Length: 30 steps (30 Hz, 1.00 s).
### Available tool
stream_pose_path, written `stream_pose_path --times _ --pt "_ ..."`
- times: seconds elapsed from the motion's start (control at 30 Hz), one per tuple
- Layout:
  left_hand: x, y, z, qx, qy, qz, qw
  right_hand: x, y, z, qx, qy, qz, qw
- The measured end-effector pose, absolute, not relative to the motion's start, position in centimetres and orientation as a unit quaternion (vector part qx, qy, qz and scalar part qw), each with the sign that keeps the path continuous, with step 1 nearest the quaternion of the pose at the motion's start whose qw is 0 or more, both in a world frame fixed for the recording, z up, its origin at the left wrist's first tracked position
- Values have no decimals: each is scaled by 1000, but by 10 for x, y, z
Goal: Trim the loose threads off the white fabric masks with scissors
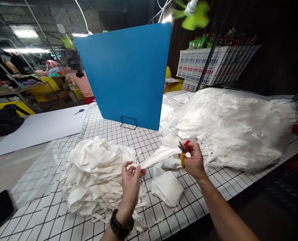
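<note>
My left hand, with a dark beaded bracelet at the wrist, pinches one end of a white fabric piece. The piece stretches across toward my right hand. That hand is closed around small scissors with red and yellow handles, their blades pointing up and left by the cloth. Whether its fingers also grip the fabric I cannot tell. Left of my left hand lies a heap of white fabric pieces with thin straps and small clips. Another white fabric piece lies on the table between my forearms.
A blue panel stands across the grid-patterned tabletop. At right sits a large clear bag full of white fabric. Black scissors lie on a white board, and a phone at lower left. A person is behind.
</note>
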<state>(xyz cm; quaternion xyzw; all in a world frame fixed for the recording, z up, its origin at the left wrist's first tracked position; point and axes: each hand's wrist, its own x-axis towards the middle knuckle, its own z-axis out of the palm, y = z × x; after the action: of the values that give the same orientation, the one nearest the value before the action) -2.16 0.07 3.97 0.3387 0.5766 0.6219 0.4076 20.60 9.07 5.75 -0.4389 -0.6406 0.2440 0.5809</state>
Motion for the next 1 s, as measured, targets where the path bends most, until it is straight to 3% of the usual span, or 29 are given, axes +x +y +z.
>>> stream_pose_path --times 0.1,0.2,0.3,0.53,0.6,0.7,0.8,0.9,1.0 --pt "-16 -26 16 315 594 564 480 209 93 32 -484 -698 266 455" --pt "-17 -44 -9 345 655 392 546 216 89 12 -524 -719 280 361" --pt "-22 -50 -18 388 661 282 577 222 80 4 -557 -696 280 356" --pt "-37 -37 9 439 599 193 642 232 73 9 -610 -636 264 392" --pt "-39 -35 20 481 582 184 629 236 73 10 -630 -616 268 390" --pt "-35 -36 39 599 594 221 490 237 63 16 -630 -603 304 383" --pt "-22 -35 55 661 602 269 357 224 38 30 -529 -610 452 378" --pt "-10 -28 63 661 571 333 356 203 14 40 -417 -579 599 365" --pt "-1 -22 63 630 507 382 447 186 4 37 -406 -526 618 420"
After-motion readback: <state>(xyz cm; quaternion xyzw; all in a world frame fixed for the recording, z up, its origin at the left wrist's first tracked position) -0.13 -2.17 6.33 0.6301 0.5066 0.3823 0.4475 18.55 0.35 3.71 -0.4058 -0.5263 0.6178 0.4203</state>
